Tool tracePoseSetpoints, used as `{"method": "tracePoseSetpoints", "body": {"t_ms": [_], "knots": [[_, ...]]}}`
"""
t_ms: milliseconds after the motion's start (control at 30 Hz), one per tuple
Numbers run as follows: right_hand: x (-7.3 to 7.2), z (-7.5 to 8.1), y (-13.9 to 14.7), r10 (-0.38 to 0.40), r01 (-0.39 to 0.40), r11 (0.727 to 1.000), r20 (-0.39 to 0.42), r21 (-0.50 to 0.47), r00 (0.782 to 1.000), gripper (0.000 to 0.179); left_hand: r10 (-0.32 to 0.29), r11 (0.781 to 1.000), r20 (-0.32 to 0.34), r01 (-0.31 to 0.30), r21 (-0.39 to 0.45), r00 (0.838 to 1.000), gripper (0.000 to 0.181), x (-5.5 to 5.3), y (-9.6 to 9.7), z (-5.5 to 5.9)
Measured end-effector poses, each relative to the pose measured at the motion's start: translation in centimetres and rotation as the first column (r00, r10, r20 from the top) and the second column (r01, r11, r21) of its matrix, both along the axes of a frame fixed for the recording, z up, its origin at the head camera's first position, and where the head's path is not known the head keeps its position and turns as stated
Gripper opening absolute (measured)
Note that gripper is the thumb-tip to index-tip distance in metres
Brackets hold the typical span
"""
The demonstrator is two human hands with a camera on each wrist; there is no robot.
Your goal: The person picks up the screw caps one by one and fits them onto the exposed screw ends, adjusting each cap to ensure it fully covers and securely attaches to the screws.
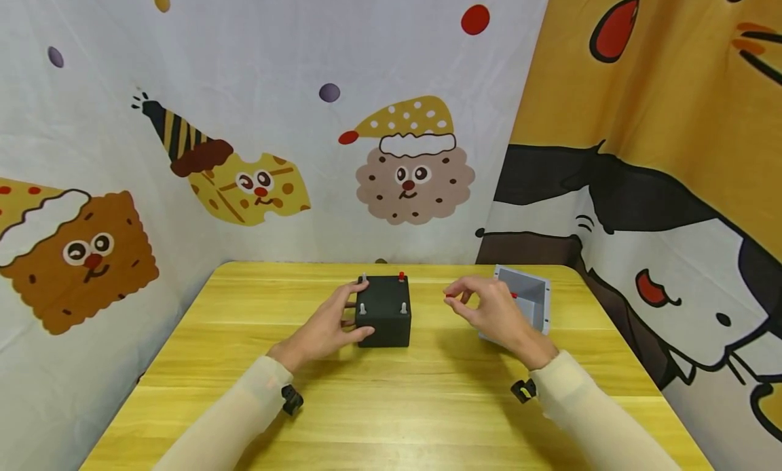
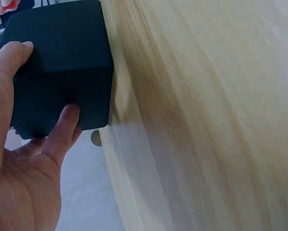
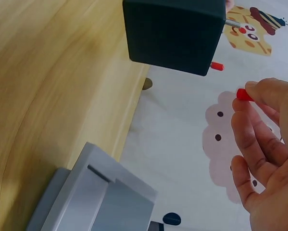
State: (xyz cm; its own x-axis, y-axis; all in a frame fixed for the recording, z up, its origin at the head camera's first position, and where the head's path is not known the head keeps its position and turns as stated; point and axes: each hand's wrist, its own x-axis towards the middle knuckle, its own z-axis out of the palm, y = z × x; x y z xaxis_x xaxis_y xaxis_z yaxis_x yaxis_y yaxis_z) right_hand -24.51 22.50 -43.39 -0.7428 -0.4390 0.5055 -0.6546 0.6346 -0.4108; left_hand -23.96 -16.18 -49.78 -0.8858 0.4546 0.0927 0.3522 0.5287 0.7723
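Observation:
A black box stands on the table with screw posts at the corners of its top. The far right post wears a red cap; the other 3 are bare grey metal. My left hand grips the box from its left side, thumb on the near face, fingers along the left side and far corner. To the right of the box, my right hand is raised and pinches a small red cap between thumb and fingertip. In the right wrist view, the capped post and a bare post stick out from the box.
A grey open bin sits at the table's right, partly hidden behind my right hand, with a red piece showing inside. The wooden table ends at a printed curtain behind the box.

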Motion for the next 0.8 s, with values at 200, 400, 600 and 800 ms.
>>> {"method": "tracePoseSetpoints", "body": {"t_ms": [200, 400, 600, 800], "knots": [[0.2, 0.3, -0.6, 0.013, -0.013, 1.000, 0.008, 0.001, 1.000, 0.014, -0.001, 1.000, 0.000, 0.001, 0.007, 1.000, 0.099, 0.1, 0.0, 0.0], [0.3, 0.5, -1.0, 0.028, -0.028, 1.000, 0.006, -0.005, 1.000, 0.013, -0.003, 1.000, -0.006, 0.003, 0.005, 1.000, 0.099, 0.1, 0.0, 0.0], [0.2, 0.5, -1.5, 0.048, -0.048, 0.999, -0.018, -0.014, 0.999, 0.015, 0.001, 1.000, -0.007, -0.001, 0.002, 1.000, 0.099, 0.1, 0.0, -0.2], [0.3, 0.6, -2.2, 0.063, -0.063, 0.998, -0.024, -0.018, 0.998, 0.016, 0.000, 1.000, -0.017, 0.000, 0.004, 1.000, 0.098, 0.1, 0.0, -0.3]]}}
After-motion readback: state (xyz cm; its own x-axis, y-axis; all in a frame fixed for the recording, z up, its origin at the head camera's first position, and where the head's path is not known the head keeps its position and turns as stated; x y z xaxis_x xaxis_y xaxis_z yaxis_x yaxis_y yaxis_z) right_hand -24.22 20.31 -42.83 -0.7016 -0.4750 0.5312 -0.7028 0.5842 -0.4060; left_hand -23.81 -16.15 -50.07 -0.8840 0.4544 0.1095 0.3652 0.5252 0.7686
